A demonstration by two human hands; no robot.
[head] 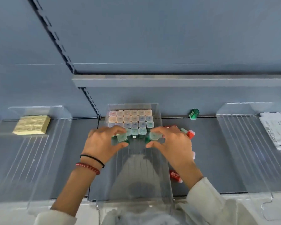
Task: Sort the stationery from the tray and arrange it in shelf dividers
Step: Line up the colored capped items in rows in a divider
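On the shelf (204, 151), seen from the head camera, three clear dividers stand side by side, and the middle divider (141, 168) runs long from the front edge to the back wall. Rows of little boxes (131, 120) in soft colours fill its back end, side by side, with the rows going left to right. The left hand (102, 142) pinches a pale green box (121, 137) between thumb and curled fingers, just in front of the left end of the front row. The right hand (170, 142) pinches a second pale green box (153, 135) the same way at the right end. Both boxes look almost square, so they have no clear long side, and their flat tops face up. I think each box goes straight back from the fingers into the row's open ends, and each hand is nearest its own end. Something dark green shows under the held boxes, but it is too blurry to tell what. Over in the left divider (39, 159) lies a yellow block (32, 125), near its back end. White packs (276, 129) lie in the right divider (243, 143). A green thing (193, 114) sits by the back wall, and red packs (175, 175) lie just right of the middle divider.
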